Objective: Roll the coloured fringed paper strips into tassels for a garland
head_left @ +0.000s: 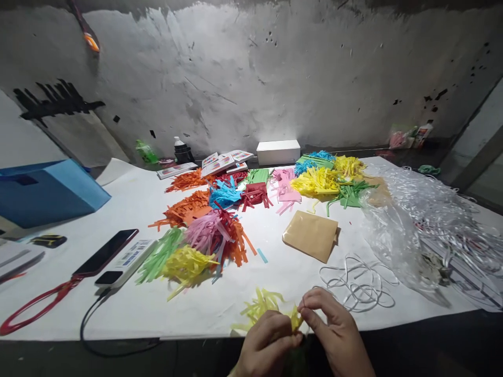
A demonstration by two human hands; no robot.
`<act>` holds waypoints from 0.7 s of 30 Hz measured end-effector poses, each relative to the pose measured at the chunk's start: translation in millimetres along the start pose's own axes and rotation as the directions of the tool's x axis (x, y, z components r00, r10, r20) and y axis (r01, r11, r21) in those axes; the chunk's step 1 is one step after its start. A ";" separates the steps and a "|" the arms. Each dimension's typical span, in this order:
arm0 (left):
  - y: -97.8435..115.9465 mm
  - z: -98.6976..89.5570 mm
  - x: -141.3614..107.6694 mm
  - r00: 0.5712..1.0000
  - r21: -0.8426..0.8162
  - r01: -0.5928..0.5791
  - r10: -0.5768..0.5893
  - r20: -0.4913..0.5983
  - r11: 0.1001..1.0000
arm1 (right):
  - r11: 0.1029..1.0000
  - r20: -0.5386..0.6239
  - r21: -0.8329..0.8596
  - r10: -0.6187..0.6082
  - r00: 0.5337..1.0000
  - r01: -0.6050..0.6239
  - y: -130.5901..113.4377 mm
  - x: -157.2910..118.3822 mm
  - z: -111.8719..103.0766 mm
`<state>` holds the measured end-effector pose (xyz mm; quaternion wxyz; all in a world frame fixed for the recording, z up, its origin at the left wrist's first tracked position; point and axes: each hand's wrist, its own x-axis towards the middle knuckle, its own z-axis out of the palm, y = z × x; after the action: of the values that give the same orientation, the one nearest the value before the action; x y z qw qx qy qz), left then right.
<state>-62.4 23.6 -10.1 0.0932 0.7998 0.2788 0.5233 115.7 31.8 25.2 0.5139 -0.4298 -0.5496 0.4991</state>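
Close to the table's front edge, my left hand (269,340) is closed around a yellow paper tassel (262,305), whose cut strips fan out past the knuckles to the left. My right hand (332,324) pinches at the tassel's other end, thumb and forefinger together. Whether a thin string or only paper lies between those fingertips is too small to make out. Just beyond the right hand lies a loose tangle of white string (359,283). Above it rests a flat brown paper packet (310,235).
Fringed paper bundles in several colours (212,230) spread across the white-covered table (236,290). At left are a phone (106,253), a power bank (126,263) with cable, and a blue box (51,191). Clear plastic (393,241) and white cords (432,204) pile at right; a white box (278,152) stands behind.
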 end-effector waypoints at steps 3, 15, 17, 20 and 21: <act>2.9 -0.3 -6.4 0.989 -0.158 0.141 -0.147 -0.028 0.977 | 0.960 0.050 0.221 0.163 0.985 -0.170 -2.5 2.0 1.1; 24.6 3.9 12.3 0.773 -0.402 0.619 -0.615 0.158 0.675 | 0.953 0.045 0.199 0.223 0.974 -0.227 0.9 -10.5 6.7; 26.6 6.5 12.0 0.720 -0.457 0.651 -0.684 0.119 0.606 | 0.928 0.056 0.258 0.265 0.963 -0.270 8.5 -15.0 9.0; 29.7 7.6 13.2 0.630 -0.461 0.699 -0.776 0.034 0.547 | 0.916 0.032 0.309 0.261 0.965 -0.258 13.2 -21.0 13.6; 30.4 7.3 14.1 0.612 -0.458 0.708 -0.790 0.019 0.538 | 0.918 0.014 0.308 0.257 0.966 -0.249 12.5 -22.5 15.1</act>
<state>-41.2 7.1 11.2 0.4518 0.5073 0.4828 0.5526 102.4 9.7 10.2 0.5131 -0.4187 -0.3981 0.6348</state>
